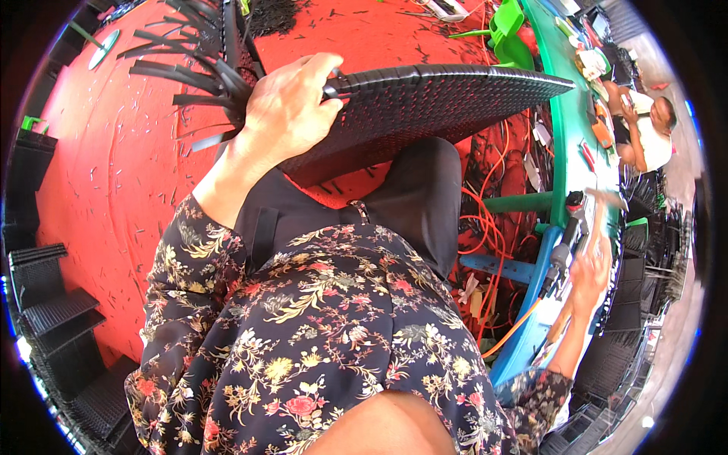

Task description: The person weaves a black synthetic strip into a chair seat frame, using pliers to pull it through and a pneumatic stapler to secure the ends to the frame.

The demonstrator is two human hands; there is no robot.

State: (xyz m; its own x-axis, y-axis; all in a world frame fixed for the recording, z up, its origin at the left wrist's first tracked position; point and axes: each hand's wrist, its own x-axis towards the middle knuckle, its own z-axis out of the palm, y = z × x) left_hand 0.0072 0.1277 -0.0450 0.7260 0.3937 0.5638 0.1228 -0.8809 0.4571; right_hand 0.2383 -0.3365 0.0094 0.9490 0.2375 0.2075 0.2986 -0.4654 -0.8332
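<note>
My left hand (292,102) grips the edge of a black woven rattan panel (440,102) that rests across my lap, with loose black strips (182,61) fanning out past the hand to the left. Far out on the right, my right hand (591,269) reaches over a blue table (523,334), next to a black and grey hand tool (565,246) with an orange cord. Whether the fingers hold that tool is unclear because the hand is blurred.
A red floor (114,174) littered with black cut-offs spreads to the left. Black woven pieces (53,311) are stacked at the lower left. Orange cables (493,220) tangle under a long green table (561,91), where another person (644,125) sits at the far right.
</note>
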